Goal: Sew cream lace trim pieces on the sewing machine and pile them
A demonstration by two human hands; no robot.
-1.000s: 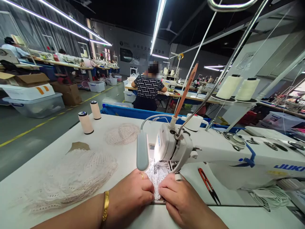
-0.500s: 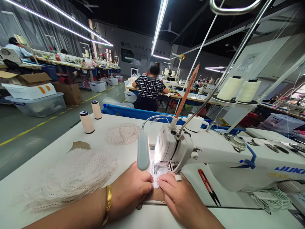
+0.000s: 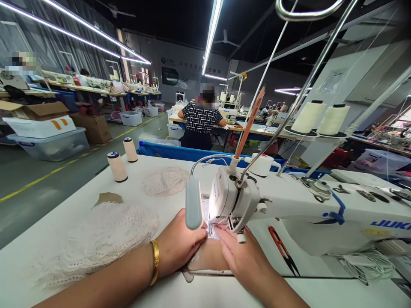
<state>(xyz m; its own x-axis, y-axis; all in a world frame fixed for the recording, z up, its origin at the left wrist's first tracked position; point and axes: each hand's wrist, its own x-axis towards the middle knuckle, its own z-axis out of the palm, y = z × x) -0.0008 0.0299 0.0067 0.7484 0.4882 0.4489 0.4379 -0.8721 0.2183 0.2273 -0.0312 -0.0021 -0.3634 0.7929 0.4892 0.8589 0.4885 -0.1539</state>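
Note:
Under the head of the white sewing machine [image 3: 236,201], a strip of white lace [image 3: 211,231] lies at the presser foot, largely hidden by my fingers. My left hand [image 3: 181,241], with a gold bangle at the wrist, is closed, its fingertips on the lace's left side. From the right, the fingers of my right hand [image 3: 239,248] are pressed together onto the lace beside the foot. Below both hands shows a brown bed plate [image 3: 210,256]. A grey lamp [image 3: 193,203] hangs just above my left fingers and lights the needle area.
A pile of lace [image 3: 105,239] spreads at left, a smaller lace bundle [image 3: 167,180] behind it. Two peach thread cones stand at the back left. Red-handled thread snips [image 3: 282,250] lie right of my hand. A person [image 3: 204,117] sits at another machine ahead.
Both hands have moved forward, closer to the presser foot, with the lace between them. More of the brown plate shows in front of them. My view has shifted slightly.

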